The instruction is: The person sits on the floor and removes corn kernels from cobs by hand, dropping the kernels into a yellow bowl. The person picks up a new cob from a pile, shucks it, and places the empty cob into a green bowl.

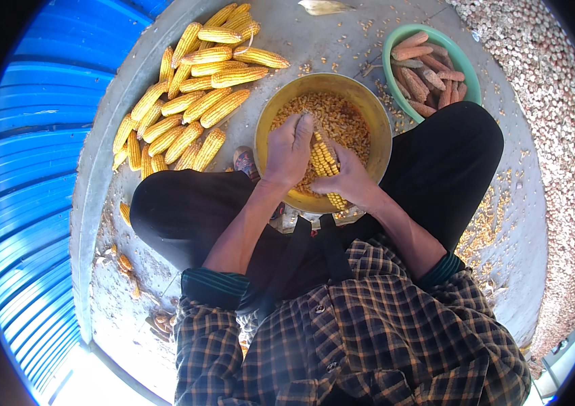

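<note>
A yellow ear of corn (324,158) slants over a round brass-coloured metal basin (379,152). My right hand (347,175) wraps around the ear's middle and lower part, its thumb on the near side. Fingers curled, my left hand (290,147) grips at the far end of the ear, where some rows look stripped; its palm side is hidden. Loose corn kernels (340,114) cover the bottom of the basin, which stands between my knees.
Unshelled corn ears (206,81) are heaped at the far left. A green plastic tub (472,96) of bare cobs (419,81) stands beyond my right knee. Kernels (488,218) litter the concrete floor (318,35). Blue corrugated metal (33,152) borders the left; a mass of cobs (566,167) borders the right.
</note>
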Tool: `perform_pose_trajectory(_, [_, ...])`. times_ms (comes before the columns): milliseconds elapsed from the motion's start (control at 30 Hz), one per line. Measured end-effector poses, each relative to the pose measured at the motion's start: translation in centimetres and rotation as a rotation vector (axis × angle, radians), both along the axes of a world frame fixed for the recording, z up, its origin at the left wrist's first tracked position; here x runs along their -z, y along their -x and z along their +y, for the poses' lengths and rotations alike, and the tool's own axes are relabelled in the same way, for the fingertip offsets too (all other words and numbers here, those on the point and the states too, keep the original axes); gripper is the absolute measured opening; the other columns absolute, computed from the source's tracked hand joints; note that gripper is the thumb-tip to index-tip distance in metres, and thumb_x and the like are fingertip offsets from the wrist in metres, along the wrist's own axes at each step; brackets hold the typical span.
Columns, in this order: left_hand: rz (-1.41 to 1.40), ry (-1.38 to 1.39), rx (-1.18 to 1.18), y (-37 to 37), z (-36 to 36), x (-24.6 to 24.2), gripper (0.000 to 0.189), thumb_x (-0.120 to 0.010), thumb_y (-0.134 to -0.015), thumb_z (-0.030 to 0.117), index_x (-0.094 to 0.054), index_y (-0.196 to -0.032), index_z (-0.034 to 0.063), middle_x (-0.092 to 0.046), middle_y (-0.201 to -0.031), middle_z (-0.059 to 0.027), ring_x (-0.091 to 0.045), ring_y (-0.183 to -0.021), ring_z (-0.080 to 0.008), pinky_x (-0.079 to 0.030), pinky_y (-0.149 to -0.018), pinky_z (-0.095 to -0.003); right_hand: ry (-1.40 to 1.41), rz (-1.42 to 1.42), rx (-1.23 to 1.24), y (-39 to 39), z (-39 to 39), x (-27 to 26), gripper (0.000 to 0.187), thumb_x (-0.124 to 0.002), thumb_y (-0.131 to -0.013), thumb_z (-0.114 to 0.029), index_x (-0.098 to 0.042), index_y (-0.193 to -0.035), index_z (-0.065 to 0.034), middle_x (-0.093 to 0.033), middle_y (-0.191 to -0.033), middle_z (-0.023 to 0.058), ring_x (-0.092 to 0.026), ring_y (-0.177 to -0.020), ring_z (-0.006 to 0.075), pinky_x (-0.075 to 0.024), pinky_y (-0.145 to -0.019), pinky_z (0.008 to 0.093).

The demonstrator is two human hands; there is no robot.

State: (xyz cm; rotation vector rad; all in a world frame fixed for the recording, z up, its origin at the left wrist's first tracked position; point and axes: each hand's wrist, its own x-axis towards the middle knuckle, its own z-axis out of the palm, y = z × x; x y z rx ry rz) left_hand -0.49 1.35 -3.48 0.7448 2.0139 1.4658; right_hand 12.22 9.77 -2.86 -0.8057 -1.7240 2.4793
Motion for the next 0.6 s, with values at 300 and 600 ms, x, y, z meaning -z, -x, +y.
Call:
perform_pose_trajectory(300, [-0.331,0.079,0.113,0.9,-0.2,-0.7,0.034,-0.062,-0.093,0.034,-0.059,-0.098,0.0004,-0.057,-0.072,-0.0006,-0.054,-0.066,-0.0095,-0.045,-0.06,-0.028,0.01,0.007,-0.02,0.2,0.4,-0.6,0.053,-0.07,-0.064,0.002,-0.054,-0.115,0.0009,-0.062,-0.098,0.0033,-0.059,-0.088,0.0115,-0.047,-0.084,0.0272])
perform_pose_trajectory(600, [-0.553,-0.103,0.078,1.1,-0.2,-1.4,0.032,-0.064,-0.091,0.03,-0.061,-0.109,0.0034,-0.063,-0.095,-0.0034,-0.057,-0.084,-0.0082,-0.047,-0.075,-0.0239,0.421,0.03,-0.101,-0.4,1.1,-1.4,0.033,-0.069,-0.083,-0.024,-0.057,-0.106,-0.0025,-0.061,-0.082,0.0039,-0.059,-0.066,0.0099,-0.0486,-0.061,0.0231])
